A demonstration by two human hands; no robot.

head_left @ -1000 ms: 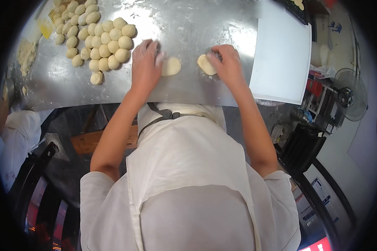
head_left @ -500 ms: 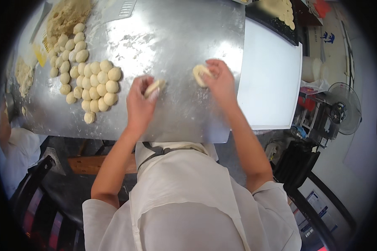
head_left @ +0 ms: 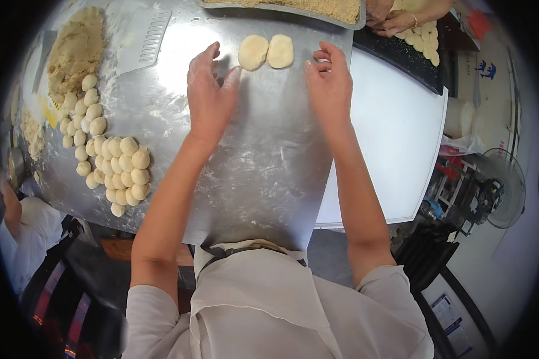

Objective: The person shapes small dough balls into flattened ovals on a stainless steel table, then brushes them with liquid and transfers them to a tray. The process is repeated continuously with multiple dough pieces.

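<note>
Two flattened rounds of dough lie side by side on the metal table (head_left: 245, 161), their edges about touching: a left dough disc (head_left: 253, 52) and a right dough disc (head_left: 280, 52). My left hand (head_left: 211, 90) hovers just left of them, thumb and fingers apart, with nothing in it. On the other side, my right hand (head_left: 332, 81) is raised with its fingers curved and spread, also holding nothing. Flour dusts my fingertips. Many pale dough balls (head_left: 124, 163) sit clustered on the left part of the table.
Behind the balls rests a big dough lump (head_left: 76, 54), beside a slotted scraper (head_left: 154, 39). A metal tray of crumbs (head_left: 293, 7) stands at the far edge. Another person's hands (head_left: 395, 23) work over a black tray (head_left: 401, 57). A white board (head_left: 383, 137) adjoins the table on the right.
Both hands have let go of the dough discs, which now lie on the table. My hands have moved farther forward. The crumb tray and another person's hands have come into view.
</note>
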